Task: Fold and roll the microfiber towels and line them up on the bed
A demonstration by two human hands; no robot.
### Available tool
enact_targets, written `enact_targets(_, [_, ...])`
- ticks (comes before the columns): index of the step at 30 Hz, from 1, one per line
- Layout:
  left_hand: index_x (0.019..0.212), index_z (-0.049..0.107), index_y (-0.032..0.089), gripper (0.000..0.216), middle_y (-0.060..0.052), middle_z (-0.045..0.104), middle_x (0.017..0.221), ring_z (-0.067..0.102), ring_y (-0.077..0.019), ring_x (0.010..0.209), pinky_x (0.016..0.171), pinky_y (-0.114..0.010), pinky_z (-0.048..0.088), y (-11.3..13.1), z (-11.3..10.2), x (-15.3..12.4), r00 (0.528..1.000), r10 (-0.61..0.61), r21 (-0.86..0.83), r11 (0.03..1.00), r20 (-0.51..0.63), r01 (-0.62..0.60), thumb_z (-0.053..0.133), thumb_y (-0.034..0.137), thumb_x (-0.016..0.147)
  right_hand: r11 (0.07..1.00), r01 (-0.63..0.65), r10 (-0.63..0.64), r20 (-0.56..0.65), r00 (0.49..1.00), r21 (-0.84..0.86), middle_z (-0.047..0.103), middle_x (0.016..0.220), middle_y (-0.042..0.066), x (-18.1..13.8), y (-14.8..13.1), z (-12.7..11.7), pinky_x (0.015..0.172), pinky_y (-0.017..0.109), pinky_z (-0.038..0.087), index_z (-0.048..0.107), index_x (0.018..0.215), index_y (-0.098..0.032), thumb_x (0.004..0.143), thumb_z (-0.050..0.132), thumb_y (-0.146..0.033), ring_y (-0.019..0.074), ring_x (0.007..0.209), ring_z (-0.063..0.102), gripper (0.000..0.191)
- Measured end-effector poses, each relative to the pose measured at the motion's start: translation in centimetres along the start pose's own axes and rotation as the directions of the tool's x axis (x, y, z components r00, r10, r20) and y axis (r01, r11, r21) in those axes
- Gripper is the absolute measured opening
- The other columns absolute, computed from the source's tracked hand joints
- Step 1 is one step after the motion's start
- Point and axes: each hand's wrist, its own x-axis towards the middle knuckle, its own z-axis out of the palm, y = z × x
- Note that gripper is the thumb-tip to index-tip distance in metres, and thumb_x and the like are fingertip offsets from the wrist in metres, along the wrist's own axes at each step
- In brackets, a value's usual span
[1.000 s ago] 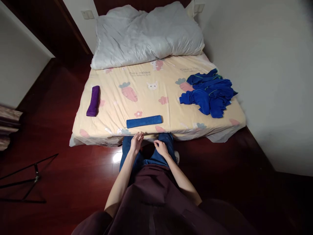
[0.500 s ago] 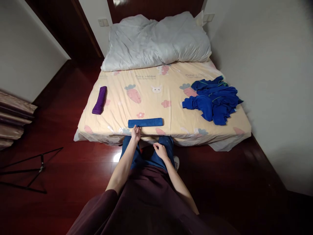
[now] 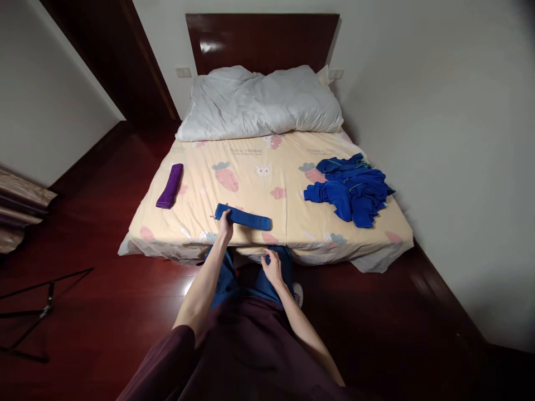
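Observation:
A blue towel folded into a long narrow strip (image 3: 251, 219) is held near its left end by my left hand (image 3: 225, 224), thumb on top. It tilts, its right end lower and nearer to me, just above the front of the bed. My right hand (image 3: 272, 267) hovers by my right thigh at the bed's front edge, fingers loosely curved and apart, with nothing in it. On the left of the bed lies a folded purple towel (image 3: 170, 186). To the right, a crumpled heap of blue cloths (image 3: 351, 189) with some green edging rests on the sheet.
The bed (image 3: 244, 153) has a cream sheet with carrot and rabbit prints. A grey-white quilt (image 3: 263, 103) is bunched against the dark headboard (image 3: 267, 42). Black tripod legs (image 3: 48, 301) stand on the floor at left, near a curtain (image 3: 20, 209). A wall runs along the right.
My left hand has gripped the blue towel's left end and lifted it off the sheet, so it now slants. The right hand stays near my thigh. The view has tilted up.

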Motion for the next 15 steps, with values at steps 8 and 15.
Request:
enact_targets(8, [0.106, 0.078, 0.015, 0.041, -0.008, 0.077, 0.103, 0.07, -0.0268, 0.098, 0.086, -0.035, 0.055, 9.3, 2.9, -4.6, 0.724, -0.161, 0.408, 0.895, 0.671, -0.18, 0.075, 0.022, 0.065, 0.97, 0.18, -0.191, 0.052, 0.98, 0.164, 0.047, 0.154, 0.017, 9.4, -10.3, -3.1, 0.122, 0.05, 0.038, 0.039, 0.155, -0.021, 0.066, 0.091, -0.038, 0.0316, 0.144, 0.044, 0.104])
enact_targets(15, [0.096, 0.079, 0.016, 0.034, -0.007, 0.077, 0.097, 0.07, -0.0316, 0.101, 0.088, -0.04, 0.056, 15.6, 3.1, -6.7, 0.612, -0.234, 0.484, 0.829, 0.755, -0.28, 0.073, 0.019, 0.063, 0.903, -0.011, -0.214, 0.473, 0.855, 0.429, 0.075, 0.101, 0.008, 13.2, -15.7, 0.6, 0.085, 0.038, 0.06, 0.07, 0.107, -0.015, 0.056, 0.094, -0.044, 0.0253, 0.093, 0.07, 0.064])
